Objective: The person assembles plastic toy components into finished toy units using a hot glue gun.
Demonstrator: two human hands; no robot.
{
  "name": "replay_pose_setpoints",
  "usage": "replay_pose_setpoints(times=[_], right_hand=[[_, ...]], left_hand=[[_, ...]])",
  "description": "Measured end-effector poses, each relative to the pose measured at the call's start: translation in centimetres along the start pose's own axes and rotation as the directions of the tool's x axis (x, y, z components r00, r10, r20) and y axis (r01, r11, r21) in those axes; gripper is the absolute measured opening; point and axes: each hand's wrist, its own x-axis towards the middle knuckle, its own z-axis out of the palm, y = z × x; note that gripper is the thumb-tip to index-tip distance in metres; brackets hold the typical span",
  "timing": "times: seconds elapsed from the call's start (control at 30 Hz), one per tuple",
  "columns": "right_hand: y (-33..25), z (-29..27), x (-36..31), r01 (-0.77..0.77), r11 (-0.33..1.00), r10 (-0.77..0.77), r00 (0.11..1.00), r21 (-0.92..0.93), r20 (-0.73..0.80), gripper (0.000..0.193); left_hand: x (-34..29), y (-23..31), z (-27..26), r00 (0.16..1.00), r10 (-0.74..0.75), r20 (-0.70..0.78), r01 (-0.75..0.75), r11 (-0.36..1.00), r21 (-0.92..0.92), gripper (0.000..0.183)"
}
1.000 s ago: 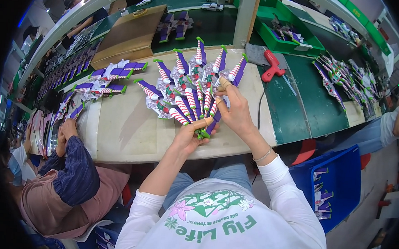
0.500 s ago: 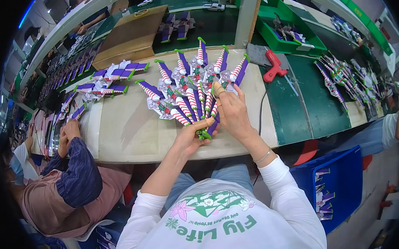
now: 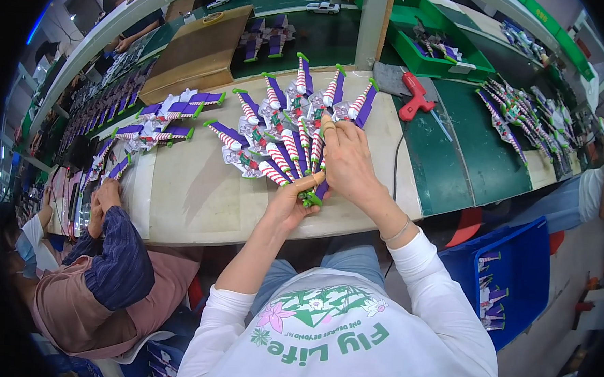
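Note:
A fan of several toy wing pieces [image 3: 276, 124], purple with red-and-white striped arms and green tips, spreads above the bench in front of me. My left hand [image 3: 291, 206] is closed round its gathered lower ends, with the thumb laid across them. At the fan's right side, my right hand [image 3: 350, 162] is closed, its bent fingers pressed against one of the grey-white centre parts; the fingertips are partly hidden. Tan coverings wrap my left thumb and a finger of my right hand.
A red glue gun [image 3: 416, 99] lies right of the fan. More wing pieces [image 3: 166, 116] lie left, and a heap [image 3: 534, 125] lies far right. Behind are a green crate [image 3: 469, 69] and a cardboard box [image 3: 192, 60]. A blue bin [image 3: 533, 276] stands lower right. A co-worker [image 3: 117, 267] sits at left.
My right hand has turned slightly, its fingers now more curled against the fan. The fan's upper tips have shifted up a little. My left hand keeps its grip.

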Motion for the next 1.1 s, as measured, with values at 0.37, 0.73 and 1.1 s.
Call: replay_pose_setpoints(times=[0.37, 0.73, 1.1], right_hand=[[1.9, 0.6, -1.3, -0.107, 0.8, 0.18, 0.982, 0.591, -0.066, 0.064], [1.1, 0.6, -3.3, 0.005, 0.956, 0.036, 0.99, 0.292, -0.135, 0.044], [2.0, 1.3, -4.1, 0.02, 0.988, -0.004, 0.994, 0.155, -0.107, 0.042]], left_hand=[[0.3, 0.0, -0.3, 0.999, -0.012, 0.044, 0.009, 0.998, 0.067, 0.026], [0.1, 0.0, 0.1, 1.0, 0.001, -0.002, -0.001, 0.999, 0.032, 0.024], [0.1, 0.1, 0.1, 1.0, -0.001, 0.032, -0.001, 0.999, 0.048, 0.026]])
